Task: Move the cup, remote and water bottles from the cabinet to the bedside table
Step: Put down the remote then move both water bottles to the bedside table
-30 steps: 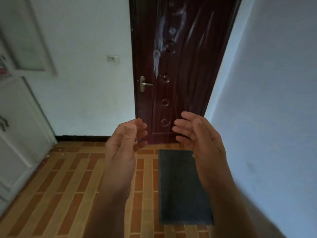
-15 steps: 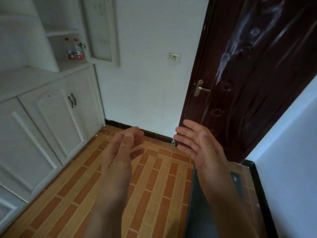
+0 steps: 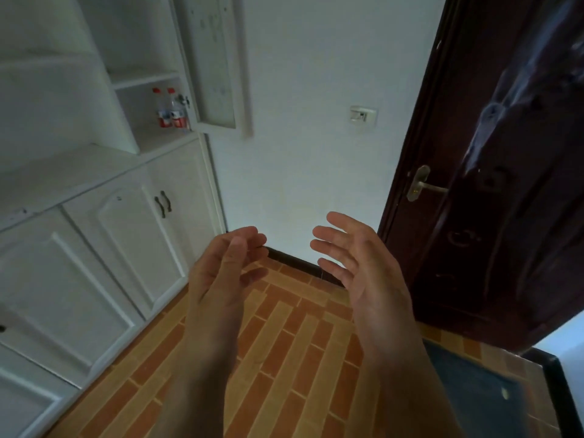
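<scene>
Both hands are hanging empty over the floor (image 3: pixel 284 343), the left hand (image 3: pixel 221 276) loosely curled, the right hand (image 3: pixel 363 273) spread, palms facing each other. Far up and left of them, two bottles (image 3: pixel 170 109) are standing upright, touching, red caps up, in a cabinet (image 3: pixel 94 216) shelf. The open cabinet door (image 3: pixel 215 64) is partly hiding the right one; labels are too blurred to read.

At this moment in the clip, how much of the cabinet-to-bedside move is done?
Nothing looks done. Two water bottles stand upright side by side on an open shelf of the white cabinet. The left hand and right hand are both open and empty, raised over the tiled floor. The cup, the remote and the bedside table are not in view, so every item appears left to move.
</scene>
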Demonstrator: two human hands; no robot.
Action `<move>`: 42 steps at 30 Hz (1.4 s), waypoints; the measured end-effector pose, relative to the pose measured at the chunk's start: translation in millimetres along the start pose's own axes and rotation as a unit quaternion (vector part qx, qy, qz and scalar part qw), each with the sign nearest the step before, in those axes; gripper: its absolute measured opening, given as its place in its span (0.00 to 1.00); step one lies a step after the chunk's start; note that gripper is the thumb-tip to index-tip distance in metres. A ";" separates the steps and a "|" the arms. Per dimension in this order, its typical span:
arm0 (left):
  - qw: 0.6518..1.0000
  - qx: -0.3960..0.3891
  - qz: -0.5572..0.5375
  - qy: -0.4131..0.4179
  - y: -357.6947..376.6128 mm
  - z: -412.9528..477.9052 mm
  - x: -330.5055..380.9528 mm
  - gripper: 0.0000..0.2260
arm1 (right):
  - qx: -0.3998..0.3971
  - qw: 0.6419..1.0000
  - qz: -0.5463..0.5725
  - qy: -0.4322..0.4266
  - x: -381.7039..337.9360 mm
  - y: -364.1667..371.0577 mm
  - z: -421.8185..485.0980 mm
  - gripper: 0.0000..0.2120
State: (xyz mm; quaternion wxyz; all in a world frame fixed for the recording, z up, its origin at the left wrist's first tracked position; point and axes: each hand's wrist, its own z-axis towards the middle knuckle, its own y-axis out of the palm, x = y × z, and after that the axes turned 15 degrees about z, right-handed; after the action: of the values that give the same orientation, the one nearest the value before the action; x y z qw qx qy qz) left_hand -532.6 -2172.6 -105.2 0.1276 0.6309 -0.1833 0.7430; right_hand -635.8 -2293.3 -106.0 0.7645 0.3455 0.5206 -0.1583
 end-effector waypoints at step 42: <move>0.982 0.177 0.060 -0.023 -0.3 583.9 -85.1 0.14 | -0.157 0.987 0.032 0.020 220.1 142.6 594.9 0.21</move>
State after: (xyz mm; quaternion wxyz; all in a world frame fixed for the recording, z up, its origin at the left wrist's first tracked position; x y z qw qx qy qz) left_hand 2.3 -2421.8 -109.0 -0.0351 0.6481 -0.0889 0.7556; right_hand -51.7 -2578.3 -123.1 0.8034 0.2404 0.5430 -0.0432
